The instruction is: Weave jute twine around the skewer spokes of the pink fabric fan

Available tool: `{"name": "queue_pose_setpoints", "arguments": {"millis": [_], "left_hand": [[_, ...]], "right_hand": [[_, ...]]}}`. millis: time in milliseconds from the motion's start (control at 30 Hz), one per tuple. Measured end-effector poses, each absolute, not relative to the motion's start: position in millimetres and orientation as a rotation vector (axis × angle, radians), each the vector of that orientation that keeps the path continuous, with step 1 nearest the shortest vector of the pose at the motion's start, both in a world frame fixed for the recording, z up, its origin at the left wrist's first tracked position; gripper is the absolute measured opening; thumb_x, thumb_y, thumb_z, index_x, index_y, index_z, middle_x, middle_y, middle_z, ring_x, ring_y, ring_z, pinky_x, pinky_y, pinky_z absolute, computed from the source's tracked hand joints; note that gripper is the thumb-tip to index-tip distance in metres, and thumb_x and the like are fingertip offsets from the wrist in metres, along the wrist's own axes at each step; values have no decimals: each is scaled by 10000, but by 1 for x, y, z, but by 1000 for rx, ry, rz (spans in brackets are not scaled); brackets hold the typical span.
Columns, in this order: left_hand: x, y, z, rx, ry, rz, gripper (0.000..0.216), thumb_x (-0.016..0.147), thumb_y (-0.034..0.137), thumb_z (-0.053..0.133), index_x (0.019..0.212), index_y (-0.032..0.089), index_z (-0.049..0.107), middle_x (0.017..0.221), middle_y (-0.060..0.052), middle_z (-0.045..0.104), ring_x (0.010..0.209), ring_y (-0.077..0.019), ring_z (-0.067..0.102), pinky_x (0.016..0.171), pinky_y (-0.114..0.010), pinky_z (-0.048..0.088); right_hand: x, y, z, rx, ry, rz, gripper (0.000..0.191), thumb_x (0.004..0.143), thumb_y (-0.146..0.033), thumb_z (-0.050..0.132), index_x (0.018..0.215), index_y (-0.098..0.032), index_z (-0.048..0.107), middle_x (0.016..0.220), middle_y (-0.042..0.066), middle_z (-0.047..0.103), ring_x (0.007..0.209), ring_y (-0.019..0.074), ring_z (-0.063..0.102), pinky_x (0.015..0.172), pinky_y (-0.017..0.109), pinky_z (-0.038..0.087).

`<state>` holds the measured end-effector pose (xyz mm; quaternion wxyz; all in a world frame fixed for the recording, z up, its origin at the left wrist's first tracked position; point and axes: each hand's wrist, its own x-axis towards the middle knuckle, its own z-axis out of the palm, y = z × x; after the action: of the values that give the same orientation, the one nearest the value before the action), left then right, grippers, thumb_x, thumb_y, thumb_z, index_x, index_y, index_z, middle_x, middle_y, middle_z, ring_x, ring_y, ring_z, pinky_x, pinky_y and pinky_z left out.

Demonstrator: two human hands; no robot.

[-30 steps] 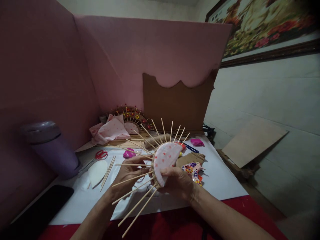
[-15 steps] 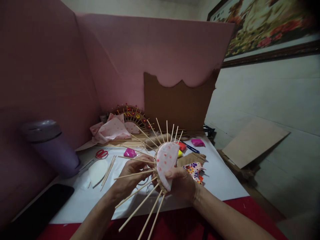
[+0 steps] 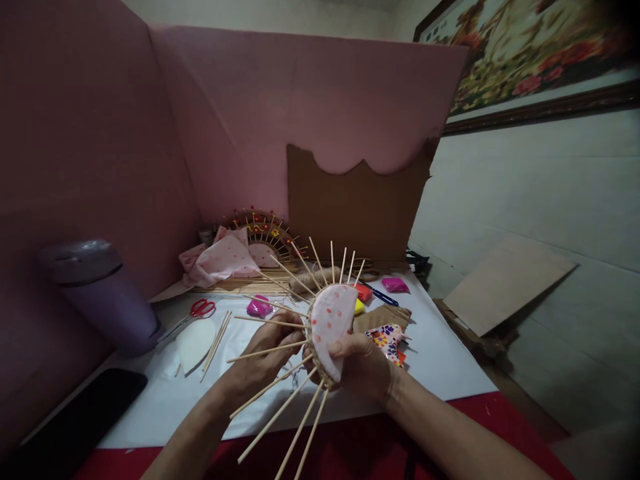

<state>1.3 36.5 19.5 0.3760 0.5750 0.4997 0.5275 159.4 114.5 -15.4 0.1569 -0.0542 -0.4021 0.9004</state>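
A half-round piece covered in pink dotted cloth [image 3: 334,320] is held up over the table, tilted on its side. Thin wooden sticks [image 3: 270,380] fan out from its curved rim, where twine seems to be wound. My right hand [image 3: 365,367] grips the flat side, thumb on the cloth and the other fingers hidden behind. Behind the sticks, my left hand [image 3: 273,343] is at the curved rim with fingers bent and closed; what they pinch is hidden. A dark strand hangs below, between the hands.
Red-handled scissors [image 3: 203,307], a white oval piece [image 3: 196,345], loose sticks and a purple bottle [image 3: 103,293] are on the left. Behind are a twine roll [image 3: 313,281], pink cloth [image 3: 225,257] and a decorated fan [image 3: 265,230]. A blue cutter [image 3: 383,295] and cardboard [image 3: 383,320] lie right.
My left hand has shifted slightly along the rim, and the strand below it hangs differently. The half-round piece has tilted very little; my right hand keeps its grip.
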Motion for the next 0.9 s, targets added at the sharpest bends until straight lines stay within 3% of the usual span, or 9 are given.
{"name": "queue_pose_setpoints", "arguments": {"millis": [233, 367, 600, 900], "left_hand": [[0, 40, 18, 1338, 1159, 1416, 109, 680, 246, 678, 747, 163, 705, 738, -55, 691, 677, -156, 613, 635, -244, 485], [-1, 37, 26, 1277, 1195, 1419, 108, 635, 219, 710, 734, 180, 731, 682, -48, 712, 627, -148, 623, 591, -224, 483], [-1, 37, 24, 1360, 1254, 1414, 134, 668, 234, 691, 783, 181, 736, 771, -74, 729, 687, -187, 650, 629, -257, 512], [1, 36, 31, 1358, 1251, 1414, 138, 652, 201, 697, 782, 185, 742, 723, -65, 726, 677, -195, 653, 621, -259, 515]], "right_hand": [[161, 114, -13, -160, -1085, 2603, 312, 605, -208, 583, 866, -42, 617, 670, 52, 622, 526, 101, 526, 478, 212, 340], [162, 116, -14, -129, -1108, 2640, 302, 624, -227, 582, 866, -49, 611, 609, 35, 601, 496, 94, 498, 475, 216, 336], [161, 115, -14, -119, -1080, 2623, 301, 606, -215, 589, 862, -57, 610, 648, 39, 600, 519, 94, 501, 484, 218, 333], [162, 113, -9, -153, -1044, 2628, 308, 605, -210, 582, 872, -58, 611, 649, 49, 619, 541, 112, 532, 494, 225, 330]]}}
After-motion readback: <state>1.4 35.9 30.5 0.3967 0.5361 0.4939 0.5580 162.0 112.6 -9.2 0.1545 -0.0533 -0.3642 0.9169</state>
